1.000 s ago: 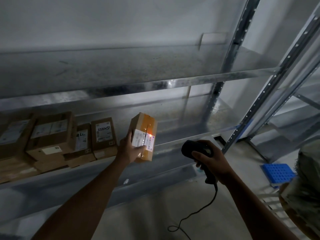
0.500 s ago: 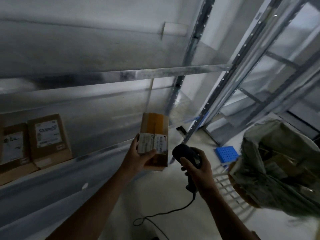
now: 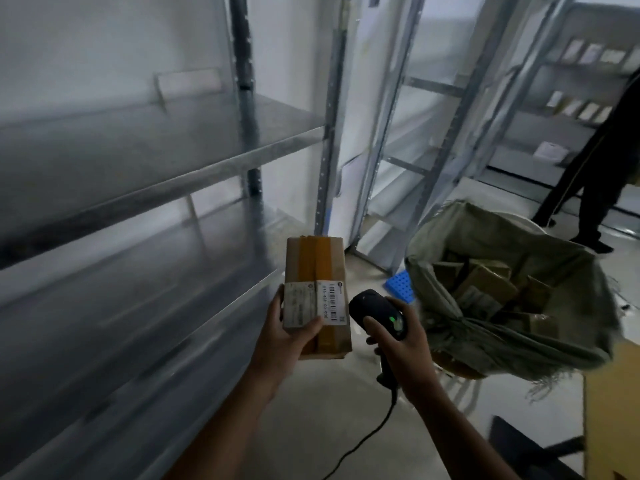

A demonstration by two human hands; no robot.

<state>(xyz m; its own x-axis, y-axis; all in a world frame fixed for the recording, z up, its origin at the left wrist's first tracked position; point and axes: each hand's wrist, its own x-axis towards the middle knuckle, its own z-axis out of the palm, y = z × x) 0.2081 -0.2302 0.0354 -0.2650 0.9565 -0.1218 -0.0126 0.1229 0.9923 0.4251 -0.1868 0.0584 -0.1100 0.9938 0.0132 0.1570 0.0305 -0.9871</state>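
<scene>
While the person is standing beside the open green sack (image 3: pixel 485 344), the left grip (image 3: pixel 287 337) is holding a taped cardboard parcel (image 3: pixel 315 268) just left of it. The thumb is curling across the parcel's white barcode label (image 3: pixel 311 301) and the fingers are wrapping round the underside. The right grip (image 3: pixel 405 348) is clamping round the handle of a black scanner (image 3: pixel 374 310), between the parcel and the sack. The scanner head is showing a green light and sitting just beside the parcel, not touching it. Its cable (image 3: pixel 363 441) is trailing down toward the floor, below and left of the sack. Brown parcels are lying inside the sack. A blue perforated tray (image 3: pixel 401 284) is lying on the floor at the sack's left edge. Metal shelving (image 3: pixel 173 161) is running well left of the sack. Another person (image 3: pixel 595 168) in dark clothes is standing beyond the sack, to its upper right.
</scene>
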